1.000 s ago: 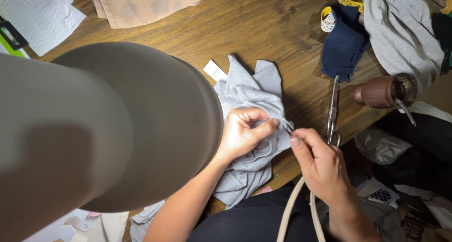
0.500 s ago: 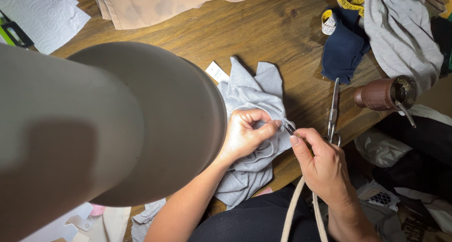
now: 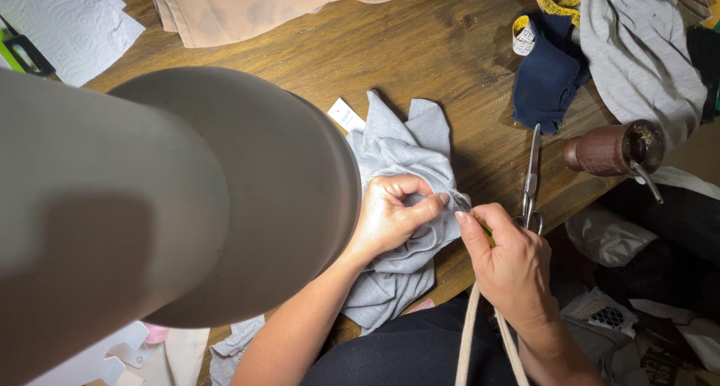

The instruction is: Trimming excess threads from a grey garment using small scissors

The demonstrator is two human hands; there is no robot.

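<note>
Cloth (image 3: pixel 401 153) sits mid-frame, pinched tight in the left hand (image 3: pixel 390 213) so its edge stays taut; right hand (image 3: pixel 510 262) is closed on a small tool (image 3: pixel 472 215), scissors (image 3: pixel 531 176) parked beside.

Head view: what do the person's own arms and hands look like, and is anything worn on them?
Both forearms are bare, with no sleeves in view. The left hand and right hand are ungloved. I can make out no rings, watch or bracelets on either.

Small white rectangular label (image 3: pixel 346 116) (fabric tag), on wooden table, touching grey cloth's upper-left edge
</note>
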